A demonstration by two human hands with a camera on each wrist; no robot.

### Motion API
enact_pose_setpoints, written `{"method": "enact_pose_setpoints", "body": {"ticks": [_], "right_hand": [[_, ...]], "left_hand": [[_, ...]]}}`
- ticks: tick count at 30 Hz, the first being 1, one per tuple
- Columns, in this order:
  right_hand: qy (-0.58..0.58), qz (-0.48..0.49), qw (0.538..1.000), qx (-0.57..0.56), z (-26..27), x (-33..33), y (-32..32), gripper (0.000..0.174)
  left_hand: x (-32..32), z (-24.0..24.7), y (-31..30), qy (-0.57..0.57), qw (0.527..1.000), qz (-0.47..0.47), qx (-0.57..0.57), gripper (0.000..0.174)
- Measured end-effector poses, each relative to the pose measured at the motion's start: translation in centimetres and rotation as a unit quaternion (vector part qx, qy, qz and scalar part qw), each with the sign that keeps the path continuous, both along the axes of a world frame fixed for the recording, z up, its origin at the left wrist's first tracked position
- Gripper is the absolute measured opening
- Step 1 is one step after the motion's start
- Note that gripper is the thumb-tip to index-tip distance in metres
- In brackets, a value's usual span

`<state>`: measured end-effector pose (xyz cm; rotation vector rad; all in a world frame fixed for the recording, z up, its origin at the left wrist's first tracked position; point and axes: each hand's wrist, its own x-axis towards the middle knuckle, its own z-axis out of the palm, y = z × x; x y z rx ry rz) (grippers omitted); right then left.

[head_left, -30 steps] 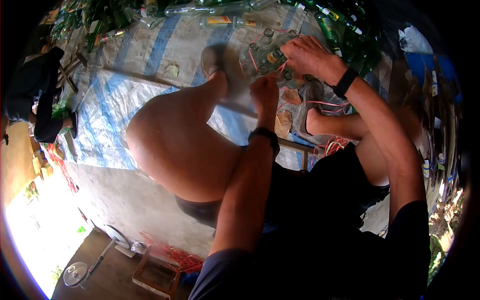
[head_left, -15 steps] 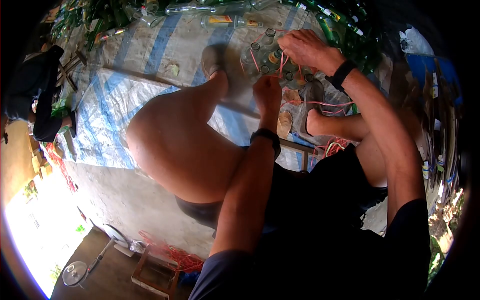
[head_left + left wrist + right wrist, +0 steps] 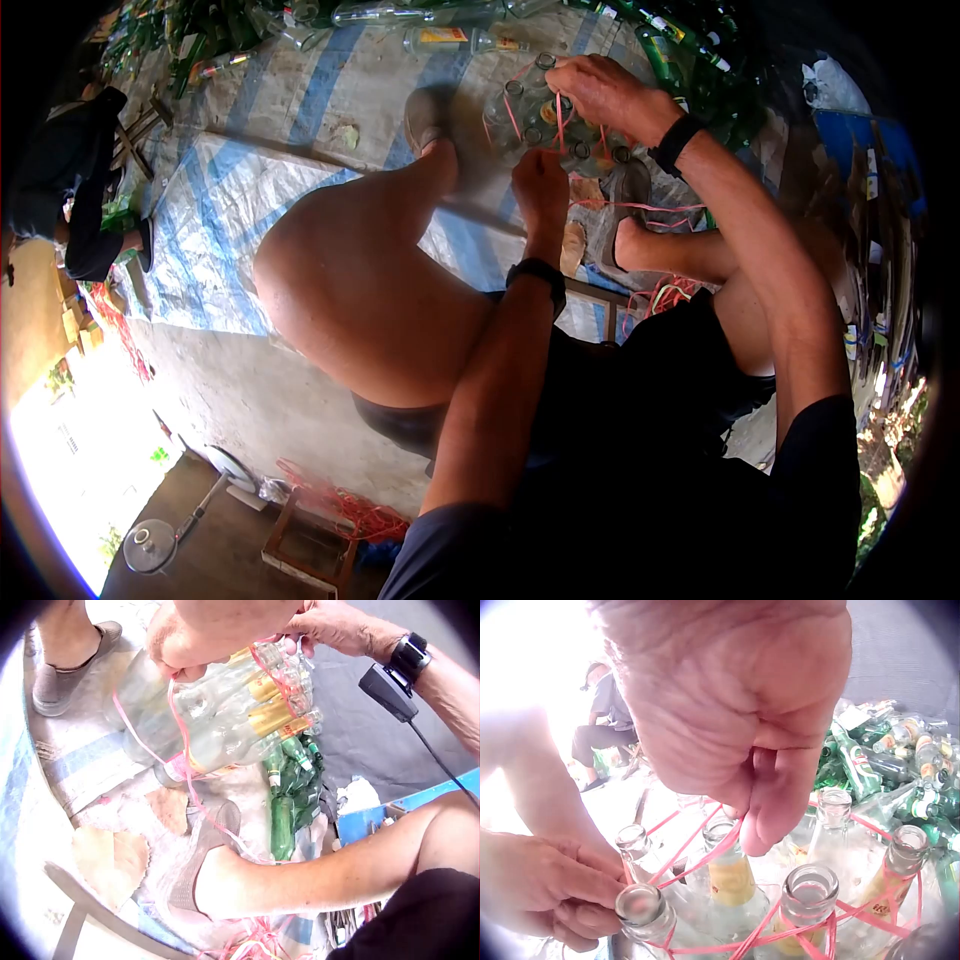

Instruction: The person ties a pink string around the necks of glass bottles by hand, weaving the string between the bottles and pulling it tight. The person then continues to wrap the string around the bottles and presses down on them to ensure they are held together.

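Several clear glass bottles stand close together on the floor sheet, pink string wound around and between their necks [image 3: 811,889]. My right hand [image 3: 607,95] is above the bundle, its fingers curled round a taut length of pink string [image 3: 724,844]. Low at the bundle's near side, my left hand [image 3: 541,180] is closed on the string, beside a bottle neck. In the left wrist view the left hand [image 3: 199,637] grips pink string [image 3: 180,724] that trails down past the shoe. Yellow labels [image 3: 274,718] show on some bottles.
Green bottles [image 3: 660,55] are heaped beyond the bundle, and clear bottles [image 3: 440,40] lie on the striped sheet [image 3: 325,80]. A shoe [image 3: 628,195] stands close beside the bundle. Loose pink string [image 3: 255,941] and dry leaves [image 3: 112,862] lie nearby. Another person [image 3: 609,712] sits farther off.
My right hand has shifted slightly left, and the string between the hands now stands taut and nearly upright. My left hand has moved a little to the right.
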<state>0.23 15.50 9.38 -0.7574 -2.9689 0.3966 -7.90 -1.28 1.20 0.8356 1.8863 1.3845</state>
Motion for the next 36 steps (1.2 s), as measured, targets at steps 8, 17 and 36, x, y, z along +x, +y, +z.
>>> {"method": "enact_pose_setpoints", "body": {"ticks": [8, 17, 36], "right_hand": [[0.008, 0.009, 0.998, -0.059, 0.2, -0.2, 0.8, 0.005], [-0.004, 0.017, 0.999, -0.049, -0.3, 0.4, 1.4, 0.005], [0.036, -0.065, 0.985, -0.158, -1.5, -0.9, 1.3, 0.011]], "left_hand": [[0.2, -0.4, 0.1, 0.024, 1.0, 0.012, -0.003, 0.025], [0.2, -0.3, 0.2, 0.0, 1.0, 0.007, -0.01, 0.024], [0.2, -1.0, 0.3, 0.041, 0.998, -0.018, -0.054, 0.023]]}}
